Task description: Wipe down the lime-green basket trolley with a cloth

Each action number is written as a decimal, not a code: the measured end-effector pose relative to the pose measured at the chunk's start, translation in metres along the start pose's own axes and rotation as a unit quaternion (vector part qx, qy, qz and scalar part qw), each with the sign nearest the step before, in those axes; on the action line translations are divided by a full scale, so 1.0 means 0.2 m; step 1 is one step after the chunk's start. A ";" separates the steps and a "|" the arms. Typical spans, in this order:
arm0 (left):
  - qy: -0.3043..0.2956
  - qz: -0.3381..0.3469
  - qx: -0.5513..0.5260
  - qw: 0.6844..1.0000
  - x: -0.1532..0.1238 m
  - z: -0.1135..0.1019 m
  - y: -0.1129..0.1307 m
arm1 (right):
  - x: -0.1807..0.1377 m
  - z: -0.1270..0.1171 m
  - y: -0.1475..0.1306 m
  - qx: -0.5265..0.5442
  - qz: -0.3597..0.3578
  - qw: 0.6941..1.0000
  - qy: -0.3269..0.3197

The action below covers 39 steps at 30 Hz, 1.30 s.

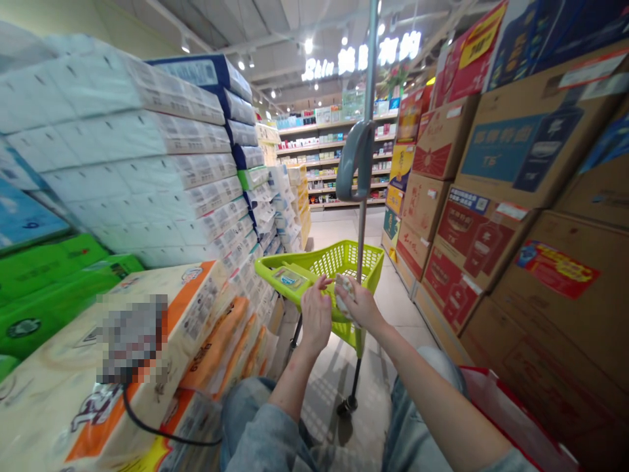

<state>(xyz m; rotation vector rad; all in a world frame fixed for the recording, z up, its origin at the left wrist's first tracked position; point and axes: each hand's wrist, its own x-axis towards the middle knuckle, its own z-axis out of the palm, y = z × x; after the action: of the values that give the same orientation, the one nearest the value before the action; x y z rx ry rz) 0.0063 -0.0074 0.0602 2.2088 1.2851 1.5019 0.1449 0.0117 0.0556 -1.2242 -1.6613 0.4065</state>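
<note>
A lime-green shopping cart [275,269] with a perforated basket stands in front of my knees. My right hand [362,307] is closed on a crumpled pale cloth [344,288], held at the cart's near rim beside the pole. Just left of it, my left hand [317,313] hovers at or touches the same rim; its fingers are bent but apart, with nothing visible in them. A grey metal pole [362,229] rises from the cart and carries a grey plastic loop handle [354,164]. A small printed label [289,278] lies on the cart's handle panel.
Stacked tissue packs [187,170] form a wall on the left. A blurred-out device with a black cable [147,429] lies on an orange-and-cream pack [196,295]. Cardboard cartons [511,144] line the right side. A red-edged bag [511,406] sits by my right leg. Shelves [324,151] stand behind.
</note>
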 end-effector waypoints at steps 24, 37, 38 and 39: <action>-0.026 0.072 0.178 0.981 0.09 -0.11 -0.10 | -0.20 0.04 -0.11 -0.163 -0.150 0.970 0.098; 0.023 0.135 0.168 0.976 0.06 -0.07 -0.13 | -0.20 0.00 -0.06 -0.118 -0.121 0.982 0.085; 0.016 0.135 0.175 0.975 0.06 -0.07 -0.12 | -0.20 0.00 -0.05 -0.114 -0.120 0.983 0.084; 0.009 0.136 0.180 0.974 0.05 -0.06 -0.12 | -0.20 0.00 -0.04 -0.111 -0.119 0.983 0.082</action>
<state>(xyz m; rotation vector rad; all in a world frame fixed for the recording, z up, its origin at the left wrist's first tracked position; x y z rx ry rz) -0.0169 0.0117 0.0594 2.7020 1.4011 1.4750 0.1409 -0.0264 0.0415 -1.1671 -1.7175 -0.0287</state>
